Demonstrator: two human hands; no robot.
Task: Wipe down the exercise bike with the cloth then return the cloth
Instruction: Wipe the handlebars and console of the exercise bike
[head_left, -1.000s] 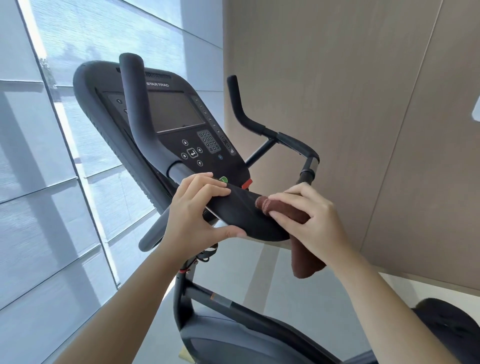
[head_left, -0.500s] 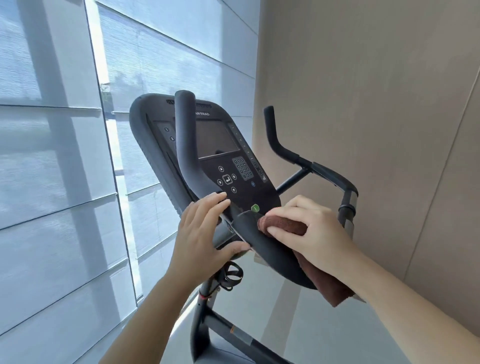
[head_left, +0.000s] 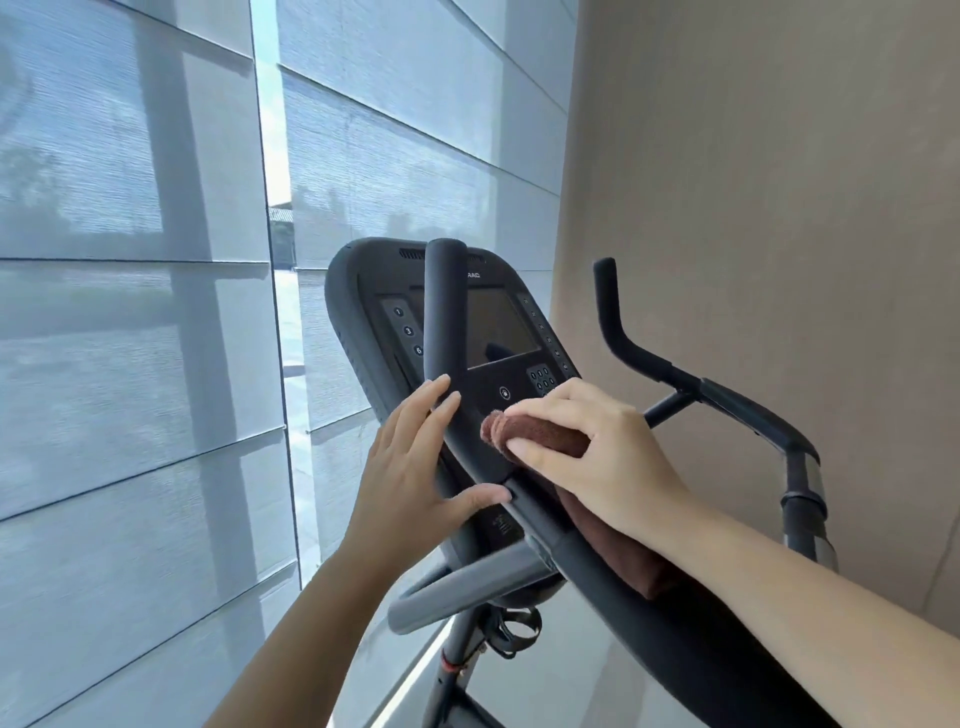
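The exercise bike's black console (head_left: 498, 332) with its screen and buttons stands in the middle of the view. The left handlebar (head_left: 441, 312) rises in front of it. My right hand (head_left: 597, 457) presses a folded brown cloth (head_left: 540, 434) against the lower curve of that handlebar; the cloth's tail hangs down behind my wrist. Fingers spread, my left hand (head_left: 415, 467) rests flat on the same bar's left side, thumb underneath. The right handlebar (head_left: 675, 374) curves off toward the wall.
Tall windows with translucent blinds (head_left: 145, 364) fill the left side. A beige wall (head_left: 779, 208) stands close behind the bike on the right. A grey lower grip (head_left: 457, 592) and the bike's post (head_left: 457, 654) sit below my hands.
My view has tilted up and moved closer. My right hand has slid the cloth up the handlebar toward the console, and my left hand has moved up with it.
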